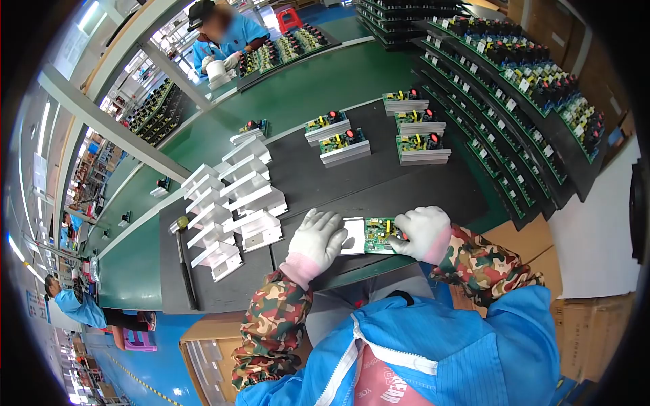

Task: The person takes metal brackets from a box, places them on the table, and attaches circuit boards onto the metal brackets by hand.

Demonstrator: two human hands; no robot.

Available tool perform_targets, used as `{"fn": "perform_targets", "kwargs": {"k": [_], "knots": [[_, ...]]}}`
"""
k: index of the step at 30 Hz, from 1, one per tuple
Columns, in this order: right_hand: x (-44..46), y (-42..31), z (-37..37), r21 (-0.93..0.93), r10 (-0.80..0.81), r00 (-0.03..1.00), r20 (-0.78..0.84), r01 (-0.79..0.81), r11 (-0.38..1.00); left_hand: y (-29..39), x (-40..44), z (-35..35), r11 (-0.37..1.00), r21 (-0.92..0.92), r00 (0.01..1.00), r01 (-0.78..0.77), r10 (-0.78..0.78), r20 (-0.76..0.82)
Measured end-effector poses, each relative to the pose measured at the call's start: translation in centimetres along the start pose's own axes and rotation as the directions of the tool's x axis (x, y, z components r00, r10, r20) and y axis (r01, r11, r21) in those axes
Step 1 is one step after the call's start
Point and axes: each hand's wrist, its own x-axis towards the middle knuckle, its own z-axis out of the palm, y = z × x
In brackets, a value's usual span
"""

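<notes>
Both my hands wear white gloves. At the table's front edge, a green circuit board (379, 237) with yellow and red parts lies in a silvery metal bracket (353, 228). My left hand (316, 242) closes on the bracket's bare left end, covering part of it. From the right, my right hand (425, 234) grips the board's right end, thumb over its components. The fingers' undersides are hidden. Several empty metal brackets (254, 199) stand in two rows to the left. Finished-looking board-and-bracket pieces (345, 147) stand beyond my hands.
A hammer (183, 260) lies on the black mat (318, 196) at left. Stacked black trays of boards (501, 122) rise at right. Across the green bench (298, 88), a co-worker (233, 40) handles a white object beside another tray. Cardboard boxes (210, 345) stand below.
</notes>
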Motion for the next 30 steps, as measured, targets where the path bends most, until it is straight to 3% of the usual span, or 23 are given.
{"fn": "perform_targets", "kwargs": {"k": [20,26,30], "knots": [[1.0,0.7,0.2,0.042,-0.109,0.994,0.026,0.107,0.993,0.1,-0.1,-0.2,1.0,0.002,1.0,0.009,-0.009,0.02],[0.9,-0.5,1.7,0.067,-0.091,0.993,-0.073,0.096,0.993,0.1,0.1,-0.3,1.0,-0.024,1.0,0.007,-0.006,0.025],[2.3,-1.6,2.9,0.045,-0.131,0.988,-0.079,0.135,0.99,0.3,0.1,-0.9,0.986,-0.158,0.999,0.045,-0.046,-0.006]]}}
